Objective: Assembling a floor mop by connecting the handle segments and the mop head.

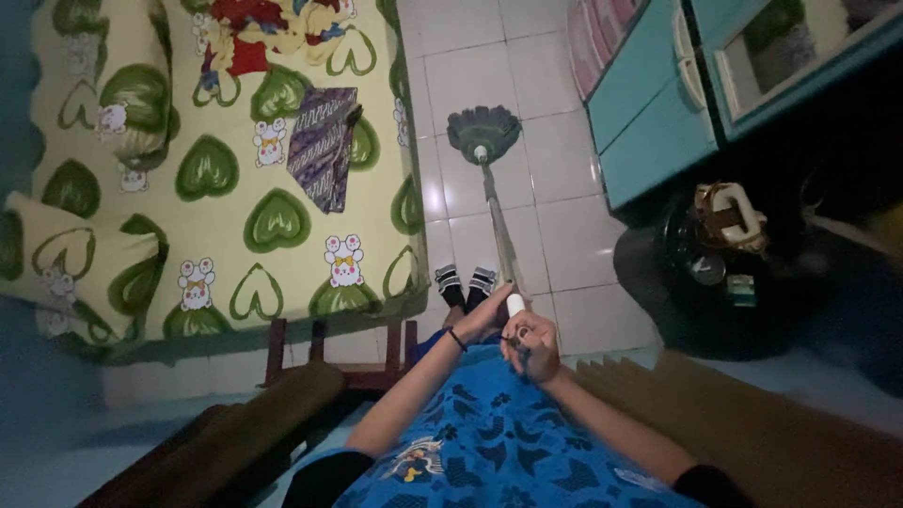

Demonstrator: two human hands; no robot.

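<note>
Both hands close around the top of a mop handle [499,226], held in front of a blue patterned shirt [489,442]. The left hand [484,318] wraps the handle just below its white end cap, a dark band on the wrist. The right hand [531,343] has its grip closed on the handle beside the left, fingers curled; the two hands touch. The handle slants away from the body down to the mop head [483,134], a grey-green round bundle resting on the white tiled floor [555,235]. Two feet in striped sandals [465,282] stand on the tiles just below the hands. To the left lies a bed [235,235] with a yellow sheet printed with green hearts and rabbits; a folded patterned cloth [323,146] lies on it. To the right stands a teal cabinet [649,113], and near it a dark round object [724,273] in shadow.
</note>
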